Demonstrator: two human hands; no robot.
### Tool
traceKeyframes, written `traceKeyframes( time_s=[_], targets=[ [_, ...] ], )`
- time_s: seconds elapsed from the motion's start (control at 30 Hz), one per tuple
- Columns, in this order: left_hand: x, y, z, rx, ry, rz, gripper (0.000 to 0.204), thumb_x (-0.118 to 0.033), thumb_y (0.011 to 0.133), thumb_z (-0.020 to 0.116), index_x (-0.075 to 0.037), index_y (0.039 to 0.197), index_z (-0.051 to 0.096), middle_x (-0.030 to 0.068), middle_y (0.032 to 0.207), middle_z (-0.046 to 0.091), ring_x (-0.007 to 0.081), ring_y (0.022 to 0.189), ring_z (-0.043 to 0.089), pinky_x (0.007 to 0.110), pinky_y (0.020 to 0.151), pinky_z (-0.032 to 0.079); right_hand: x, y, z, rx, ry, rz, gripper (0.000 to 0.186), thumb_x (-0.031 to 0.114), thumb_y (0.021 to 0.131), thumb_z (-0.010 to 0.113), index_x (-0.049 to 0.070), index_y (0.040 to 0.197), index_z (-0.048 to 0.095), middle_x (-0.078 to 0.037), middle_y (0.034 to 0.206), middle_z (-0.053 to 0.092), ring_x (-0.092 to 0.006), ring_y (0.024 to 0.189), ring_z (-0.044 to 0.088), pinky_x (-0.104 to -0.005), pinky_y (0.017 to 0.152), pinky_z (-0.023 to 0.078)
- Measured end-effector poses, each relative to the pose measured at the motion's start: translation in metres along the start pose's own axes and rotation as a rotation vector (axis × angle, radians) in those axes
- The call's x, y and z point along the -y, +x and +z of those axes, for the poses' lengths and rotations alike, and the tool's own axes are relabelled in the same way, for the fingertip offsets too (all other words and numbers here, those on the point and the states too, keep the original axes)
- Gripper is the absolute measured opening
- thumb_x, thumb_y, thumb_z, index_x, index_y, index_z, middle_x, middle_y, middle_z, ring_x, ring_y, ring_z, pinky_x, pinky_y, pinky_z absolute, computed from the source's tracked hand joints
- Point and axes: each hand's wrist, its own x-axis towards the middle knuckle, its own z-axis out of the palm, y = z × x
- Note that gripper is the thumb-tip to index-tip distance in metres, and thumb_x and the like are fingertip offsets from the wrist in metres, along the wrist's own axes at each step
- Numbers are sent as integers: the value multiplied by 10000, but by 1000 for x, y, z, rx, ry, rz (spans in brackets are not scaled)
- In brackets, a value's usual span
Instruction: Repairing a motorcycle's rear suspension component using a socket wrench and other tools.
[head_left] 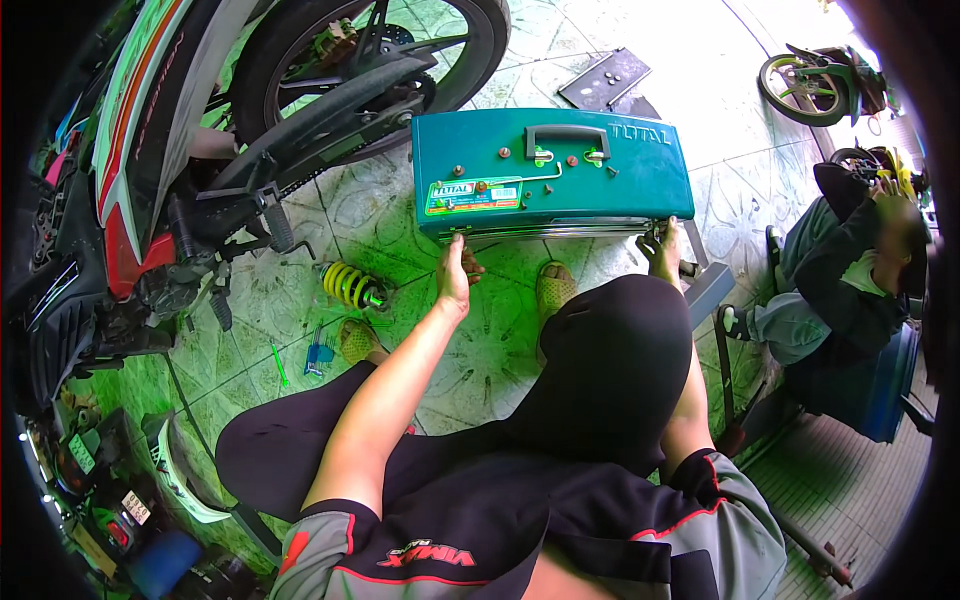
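A green metal toolbox sits on the tiled floor in front of me, its grey carrying handle folded on the lid. Several bolts and a thin bent metal rod lie on top of the lid. My left hand grips the near edge at the left end, thumb up on it and fingers curled below. At the near right corner my right hand holds the same edge, its thumb against the lid and its fingers bent around a latch. A narrow metallic band shows beneath the lid.
A motorcycle with its rear wheel stands at the left. A yellow shock absorber spring, a green rod and a blue tool holder lie on the floor. Beyond the toolbox is a dark tray. Another person sits at the right.
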Motion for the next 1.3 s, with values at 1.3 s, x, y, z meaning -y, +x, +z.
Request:
traceKeyframes(
  time_s=[1.3],
  targets=[
    [-16, -39, 19, 66, 775, 728, 224, -228, 1009, 568, -39, 902, 621, 102, 692, 629, 217, 588, 613, 373, 549, 460, 87, -60, 193, 522, -1187, -1196, 144, 125, 914, 625, 26, 1015, 596, -195, 1041, 579, -392, 986, 592, -457, 864, 501]
  ],
)
